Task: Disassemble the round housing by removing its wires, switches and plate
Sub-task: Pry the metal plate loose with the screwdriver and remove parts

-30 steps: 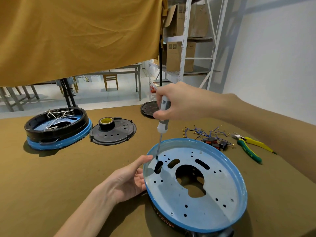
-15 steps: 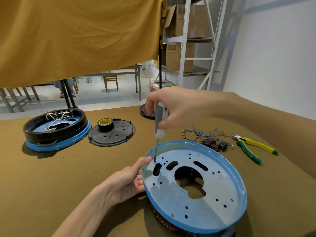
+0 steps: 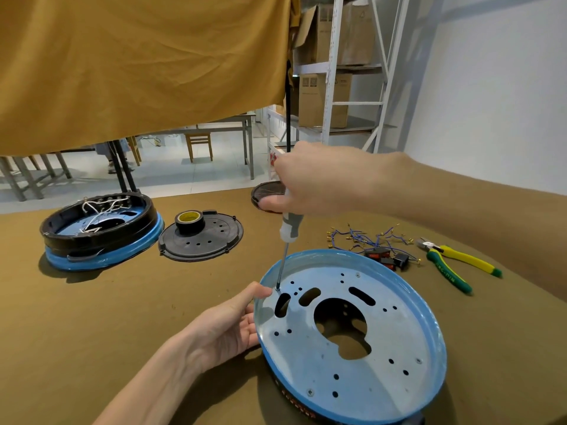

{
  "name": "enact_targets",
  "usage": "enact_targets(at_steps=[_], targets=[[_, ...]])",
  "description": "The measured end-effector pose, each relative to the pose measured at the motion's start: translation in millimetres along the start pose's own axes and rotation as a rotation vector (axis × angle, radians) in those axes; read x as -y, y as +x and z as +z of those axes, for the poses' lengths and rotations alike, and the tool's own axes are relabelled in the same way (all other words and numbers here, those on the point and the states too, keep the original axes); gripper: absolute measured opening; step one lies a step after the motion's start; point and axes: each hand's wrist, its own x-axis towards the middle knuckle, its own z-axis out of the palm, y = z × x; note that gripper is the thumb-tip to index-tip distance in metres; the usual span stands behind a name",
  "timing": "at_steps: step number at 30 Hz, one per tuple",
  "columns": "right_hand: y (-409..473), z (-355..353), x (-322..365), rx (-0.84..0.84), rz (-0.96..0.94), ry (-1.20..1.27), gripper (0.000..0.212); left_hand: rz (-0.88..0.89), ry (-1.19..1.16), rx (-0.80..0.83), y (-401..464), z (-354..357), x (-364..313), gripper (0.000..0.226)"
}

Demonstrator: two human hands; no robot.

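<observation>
Right hand (image 3: 319, 179) gripped the handle of a screwdriver (image 3: 290, 231), shaft angled down, tip set on a screw at the near-left edge of the plate (image 3: 352, 332). Left hand (image 3: 227, 326) held the rim of the round housing (image 3: 435, 326) from the side, thumb on top beside the screwdriver tip, fingers curled under the edge. Housing sat tilted on the brown table (image 3: 122, 332), directly below the right hand, blue rim up. Beyond the right forearm: a loose bundle of blue wires (image 3: 365, 237) with small black switches (image 3: 395, 259), and yellow-green pliers (image 3: 454, 265) just past them. Far beyond the left hand: a second housing (image 3: 98, 234) with white wires inside, and a black cover (image 3: 202, 240) carrying a tape roll (image 3: 189, 220).
</observation>
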Motion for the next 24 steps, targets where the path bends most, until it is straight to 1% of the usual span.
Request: enact_targets(at_steps=[1, 3, 4, 6, 8, 10, 11, 12, 14, 15, 17, 18, 19, 20, 22, 23, 24], targets=[[1, 1, 0, -0.014, -0.022, -0.01, 0.046, -0.005, 0.006, -0.014, 1, 0, 0, 0.07], [1, -4, 0, 0.058, -0.09, 0.181, 0.025, -0.006, 0.018, -0.027, 1, 1, -1, 0.07], [0, -9, 0, 0.104, -0.127, 0.273, 0.021, -0.007, 0.024, -0.025, 0, 1, -2, 0.068], [-4, -14, 1, 0.16, -0.183, 0.349, 0.029, -0.021, 0.044, -0.004, 0, 3, -5, 0.059], [-8, -8, 5, 0.096, -0.141, 0.275, 0.031, -0.039, 0.093, 0.014, -1, 6, -8, 0.049], [-10, -1, 7, -0.034, -0.057, 0.06, 0.047, -0.037, 0.17, 0.011, -1, 11, -10, 0.039], [-10, 2, 7, -0.07, -0.038, -0.008, 0.051, -0.032, 0.205, 0.004, 0, 13, -11, 0.034], [-9, 4, 6, -0.071, -0.044, -0.013, 0.048, -0.03, 0.229, -0.007, 0, 15, -12, 0.03], [-10, 0, 2, 0.006, -0.086, 0.174, 0.026, -0.028, 0.271, -0.04, 2, 18, -12, 0.027], [-11, -3, 0, 0.066, -0.105, 0.278, 0.02, -0.027, 0.294, -0.056, 3, 18, -12, 0.027], [-15, -8, -5, 0.146, -0.133, 0.404, 0.026, -0.026, 0.328, -0.077, 5, 18, -12, 0.025], [-17, -8, -5, 0.135, -0.127, 0.429, 0.028, -0.027, 0.34, -0.081, 5, 18, -13, 0.024], [-18, -4, -5, 0.103, -0.102, 0.43, 0.027, -0.029, 0.354, -0.085, 6, 18, -14, 0.024], [-19, 0, -3, 0.052, -0.06, 0.368, 0.03, -0.031, 0.372, -0.09, 6, 19, -15, 0.025], [-18, 3, -1, -0.069, 0.012, 0.112, 0.048, -0.033, 0.406, -0.097, 7, 19, -16, 0.026], [-16, 3, -2, -0.056, 0.024, 0.06, 0.051, -0.033, 0.418, -0.099, 8, 19, -16, 0.026], [-15, 1, -3, -0.003, 0.01, 0.125, 0.044, -0.033, 0.426, -0.1, 8, 18, -16, 0.027]])
